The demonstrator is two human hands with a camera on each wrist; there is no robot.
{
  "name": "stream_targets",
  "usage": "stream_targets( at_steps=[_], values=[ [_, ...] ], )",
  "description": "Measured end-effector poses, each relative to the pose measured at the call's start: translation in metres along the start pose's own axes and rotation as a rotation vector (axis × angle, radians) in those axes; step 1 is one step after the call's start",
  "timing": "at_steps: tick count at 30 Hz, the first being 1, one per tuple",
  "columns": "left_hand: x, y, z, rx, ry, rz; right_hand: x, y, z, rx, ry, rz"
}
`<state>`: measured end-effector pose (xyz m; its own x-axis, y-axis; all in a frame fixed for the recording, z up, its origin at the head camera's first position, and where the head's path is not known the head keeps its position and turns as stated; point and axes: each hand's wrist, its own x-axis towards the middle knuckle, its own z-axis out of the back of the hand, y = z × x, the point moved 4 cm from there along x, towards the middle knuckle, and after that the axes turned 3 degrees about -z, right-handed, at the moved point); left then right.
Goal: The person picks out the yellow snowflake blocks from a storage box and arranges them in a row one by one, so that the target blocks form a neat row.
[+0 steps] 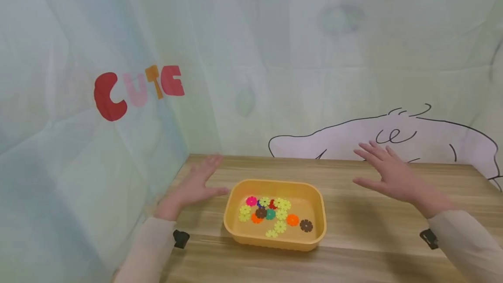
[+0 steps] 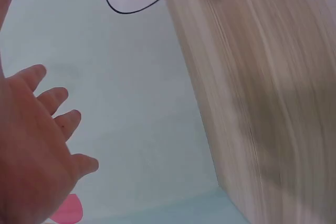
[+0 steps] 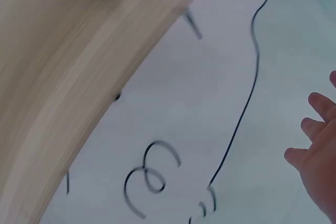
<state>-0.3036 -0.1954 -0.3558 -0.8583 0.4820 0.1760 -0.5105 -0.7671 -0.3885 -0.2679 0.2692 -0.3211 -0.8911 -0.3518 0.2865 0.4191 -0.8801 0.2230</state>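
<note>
On the wooden table stands a yellow-orange plastic basin point(image 1: 275, 243) holding several flower-shaped discs, among them a pink disc point(image 1: 251, 201), an orange disc point(image 1: 292, 220), a brown disc point(image 1: 306, 225) and pale yellow ones. My left hand point(image 1: 198, 183) hovers left of the basin, thumb and fingers spread, holding nothing. Further off to the right, my right hand point(image 1: 393, 176) is raised above the table with its fingers extended and apart. In the left wrist view the left hand point(image 2: 37, 140) shows a bare palm side. Only part of the right hand point(image 3: 320, 156) shows in the right wrist view.
The wood-grain table point(image 1: 346, 257) meets a pale fabric backdrop point(image 1: 251, 56) at its back and left edges. Red, pink and orange letters point(image 1: 111, 97) mark the left cloth. A black-outlined cartoon drawing point(image 1: 338, 136) spans the back right.
</note>
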Motion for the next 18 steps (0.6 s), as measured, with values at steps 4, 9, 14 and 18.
stream_targets(
  at_steps=[4,9,14,18],
  values=[
    [0.000,-0.006,-0.009,-0.072,0.001,-0.010,0.016,0.024,-0.007,0.058,-0.007,0.035],
    [-0.002,-0.014,-0.015,-0.172,0.001,-0.038,0.030,0.053,-0.019,0.117,-0.009,0.070],
    [-0.007,-0.018,-0.017,-0.243,-0.011,-0.043,0.039,0.079,-0.031,0.189,-0.015,0.104],
    [-0.011,-0.014,-0.022,-0.286,-0.010,-0.025,0.044,0.094,-0.043,0.235,-0.013,0.126]
  ],
)
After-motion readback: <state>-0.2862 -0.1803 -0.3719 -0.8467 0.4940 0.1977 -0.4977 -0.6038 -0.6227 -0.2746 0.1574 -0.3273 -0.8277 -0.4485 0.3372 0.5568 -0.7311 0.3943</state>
